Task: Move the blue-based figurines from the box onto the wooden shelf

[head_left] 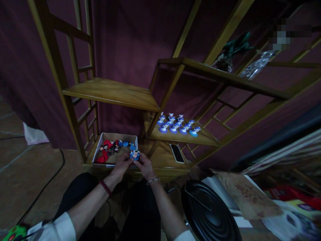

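Between the fingers of both hands is a small blue figurine (pixel 135 154), held over the front right corner of an open cardboard box (pixel 94 157). My left hand (pixel 122 164) grips it from the left, my right hand (pixel 145 166) from the right. Inside the box lie several red and black figurines (pixel 109 147) and a few blue ones (pixel 125 144). Several purple-blue figurines (pixel 175 126) stand in rows on the wooden shelf (pixel 208 140) to the right.
A phone (pixel 177 153) lies on the lower shelf. Wooden uprights and a higher shelf board (pixel 112 92) frame the box. A black ridged round object (pixel 210 211) is at the lower right, beside papers and plastic bags.
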`<state>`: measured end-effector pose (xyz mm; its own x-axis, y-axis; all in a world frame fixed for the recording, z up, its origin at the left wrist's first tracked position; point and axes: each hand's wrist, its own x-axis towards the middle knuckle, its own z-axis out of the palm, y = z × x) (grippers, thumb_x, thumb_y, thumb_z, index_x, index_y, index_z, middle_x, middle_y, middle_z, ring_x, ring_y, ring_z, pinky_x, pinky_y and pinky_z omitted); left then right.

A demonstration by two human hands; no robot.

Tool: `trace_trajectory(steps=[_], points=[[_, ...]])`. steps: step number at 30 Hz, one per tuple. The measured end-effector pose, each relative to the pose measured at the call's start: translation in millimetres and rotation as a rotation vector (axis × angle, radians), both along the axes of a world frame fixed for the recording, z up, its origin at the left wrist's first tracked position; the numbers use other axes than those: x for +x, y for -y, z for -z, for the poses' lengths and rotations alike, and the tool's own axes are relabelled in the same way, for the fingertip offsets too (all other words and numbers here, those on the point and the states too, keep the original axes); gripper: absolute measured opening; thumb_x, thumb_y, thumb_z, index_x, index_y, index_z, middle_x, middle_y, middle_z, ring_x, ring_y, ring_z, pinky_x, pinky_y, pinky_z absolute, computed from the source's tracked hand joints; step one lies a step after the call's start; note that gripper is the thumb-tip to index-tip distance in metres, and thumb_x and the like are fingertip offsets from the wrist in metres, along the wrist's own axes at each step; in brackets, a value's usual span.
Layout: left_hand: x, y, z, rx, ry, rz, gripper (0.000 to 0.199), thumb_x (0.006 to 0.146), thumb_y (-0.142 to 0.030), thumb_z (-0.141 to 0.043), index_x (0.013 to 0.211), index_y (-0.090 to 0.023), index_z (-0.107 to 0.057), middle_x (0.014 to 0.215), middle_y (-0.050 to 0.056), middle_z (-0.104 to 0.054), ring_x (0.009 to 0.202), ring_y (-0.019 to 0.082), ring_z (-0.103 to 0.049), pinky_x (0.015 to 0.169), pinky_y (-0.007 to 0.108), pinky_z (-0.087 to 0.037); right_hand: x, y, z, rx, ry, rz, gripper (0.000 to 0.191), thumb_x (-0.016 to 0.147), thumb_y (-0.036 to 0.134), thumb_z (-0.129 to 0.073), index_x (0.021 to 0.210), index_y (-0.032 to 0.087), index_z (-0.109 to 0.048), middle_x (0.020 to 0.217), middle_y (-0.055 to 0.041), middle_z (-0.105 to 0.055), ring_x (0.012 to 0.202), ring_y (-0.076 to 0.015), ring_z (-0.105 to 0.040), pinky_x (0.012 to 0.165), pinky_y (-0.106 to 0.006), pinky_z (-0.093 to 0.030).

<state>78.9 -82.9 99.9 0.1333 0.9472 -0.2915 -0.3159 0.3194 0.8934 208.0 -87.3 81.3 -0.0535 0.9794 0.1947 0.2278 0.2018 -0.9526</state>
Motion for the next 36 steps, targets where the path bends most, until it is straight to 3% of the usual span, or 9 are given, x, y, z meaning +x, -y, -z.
trace_trajectory(steps=[13, 21, 28, 36], points=[[35, 21, -30.3, 0.006, -0.058, 0.127, 0.025, 0.064, -0.017, -0.059, 0.087, -0.013, -0.054, 0.081, 0.005, -0.061, 0.068, 0.012, -0.057, 0.059, 0.023, -0.047, 39, 29, -22.7, 0.035, 0.052, 0.093, 0.033, 0.065, 0.025, -0.061, 0.097, 0.02, -0.054, 0.091, -0.0024, -0.063, 0.084, -0.0174, -0.059, 0.079, -0.032, -0.047], [65, 25, -45.1, 0.08, -0.243, 0.156, 0.013, 0.065, -0.012, -0.049, 0.076, -0.013, -0.056, 0.072, 0.002, -0.06, 0.065, 0.011, -0.055, 0.053, 0.019, -0.043, 65, 44, -37.2, 0.044, 0.032, 0.131, 0.033, 0.065, 0.025, -0.062, 0.097, 0.02, -0.055, 0.095, -0.0026, -0.063, 0.086, -0.0181, -0.059, 0.082, -0.033, -0.046], [94, 31, -64.0, 0.173, -0.305, 0.266, 0.018, 0.068, -0.01, -0.044, 0.078, -0.012, -0.059, 0.067, 0.002, -0.06, 0.056, 0.008, -0.051, 0.048, 0.017, -0.039, 93, 56, -57.9, 0.018, -0.007, 0.148, 0.032, 0.065, 0.025, -0.063, 0.095, 0.021, -0.054, 0.093, -0.0024, -0.064, 0.087, -0.0186, -0.059, 0.083, -0.034, -0.045], [138, 31, -79.4, 0.225, -0.329, 0.339, 0.025, 0.068, -0.007, -0.043, 0.087, -0.012, -0.059, 0.081, 0.005, -0.063, 0.063, 0.01, -0.054, 0.049, 0.017, -0.04, 131, 69, -82.4, 0.021, 0.041, 0.214, 0.032, 0.066, 0.029, -0.062, 0.096, 0.02, -0.053, 0.094, -0.0031, -0.063, 0.087, -0.0178, -0.059, 0.081, -0.032, -0.045]])
